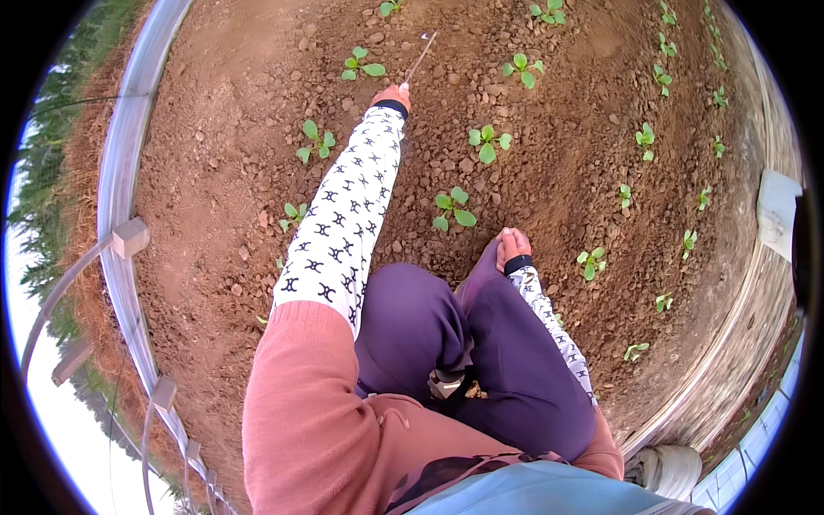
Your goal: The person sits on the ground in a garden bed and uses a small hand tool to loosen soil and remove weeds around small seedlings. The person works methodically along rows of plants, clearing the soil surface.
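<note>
My left hand (394, 96) is stretched far forward over the soil, its fingers closed on one end of a thin stick (422, 58). The stick points away from me, and a tiny white thing (425, 37) shows beside its far end. To the left of that hand grows a green seedling (360, 64). My right hand (513, 246) is curled near my knee, against a fold of purple cloth (486, 267); whether it grips the cloth I cannot tell. Another seedling (454, 209) stands in the soil just left of it. Patterned white sleeves cover both forearms.
More seedlings (487, 143) grow in rows across the clumpy brown soil (566, 193). A plastic-covered edge (122, 161) with wooden blocks (131, 238) and curved poles runs along the left. At the right lie a pale sheet border (727, 335) and a whitish container-like object (777, 212).
</note>
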`<state>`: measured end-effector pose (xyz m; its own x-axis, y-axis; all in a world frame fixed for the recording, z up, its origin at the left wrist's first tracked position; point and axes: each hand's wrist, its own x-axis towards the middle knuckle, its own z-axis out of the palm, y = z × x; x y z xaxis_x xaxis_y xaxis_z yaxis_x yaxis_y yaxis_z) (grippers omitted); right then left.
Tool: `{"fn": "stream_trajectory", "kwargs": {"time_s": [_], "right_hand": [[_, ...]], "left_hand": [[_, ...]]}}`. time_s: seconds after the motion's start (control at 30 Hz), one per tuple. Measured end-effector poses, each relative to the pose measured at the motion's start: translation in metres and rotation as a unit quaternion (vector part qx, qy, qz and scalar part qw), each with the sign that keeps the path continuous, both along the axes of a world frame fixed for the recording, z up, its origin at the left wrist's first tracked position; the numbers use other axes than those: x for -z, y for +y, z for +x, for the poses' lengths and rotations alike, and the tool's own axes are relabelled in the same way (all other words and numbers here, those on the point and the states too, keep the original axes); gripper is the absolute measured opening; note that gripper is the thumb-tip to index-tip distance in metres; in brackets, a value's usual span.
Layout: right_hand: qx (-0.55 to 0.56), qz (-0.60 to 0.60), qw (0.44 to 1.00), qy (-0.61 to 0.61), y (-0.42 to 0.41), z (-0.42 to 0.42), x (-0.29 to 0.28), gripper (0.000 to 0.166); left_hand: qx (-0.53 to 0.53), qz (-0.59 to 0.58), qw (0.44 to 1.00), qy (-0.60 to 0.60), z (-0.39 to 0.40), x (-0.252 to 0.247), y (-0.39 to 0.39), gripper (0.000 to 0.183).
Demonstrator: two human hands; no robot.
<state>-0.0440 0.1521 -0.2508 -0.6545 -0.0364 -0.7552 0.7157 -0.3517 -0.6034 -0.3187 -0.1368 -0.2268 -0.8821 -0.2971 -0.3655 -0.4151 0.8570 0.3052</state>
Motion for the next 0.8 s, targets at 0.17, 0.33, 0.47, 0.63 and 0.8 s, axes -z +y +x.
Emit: {"fn": "stream_trajectory", "kwargs": {"time_s": [0.17, 0.33, 0.47, 0.63, 0.8], "right_hand": [[-0.016, 0.01, 1.0, 0.009, 0.001, 0.003, 0.005, 0.022], [-0.011, 0.002, 1.0, -0.003, 0.0, 0.003, 0.003, 0.022], [0.005, -0.011, 1.0, 0.011, -0.002, 0.004, -0.005, 0.022], [-0.002, -0.006, 1.0, 0.031, -0.002, 0.002, -0.005, 0.023], [-0.015, -0.009, 0.999, 0.032, -0.001, 0.005, -0.002, 0.022]], "left_hand": [[-0.074, -0.023, 0.996, -0.043, -0.03, -0.007, 0.011, 0.045], [-0.054, -0.047, 0.995, -0.076, 0.019, 0.023, -0.014, 0.048], [-0.012, -0.071, 0.994, -0.086, 0.062, 0.03, -0.037, 0.047], [-0.033, -0.055, 0.992, -0.111, 0.11, 0.02, -0.048, 0.046], [-0.036, -0.057, 0.992, -0.106, 0.178, 0.026, -0.07, 0.048]]}}
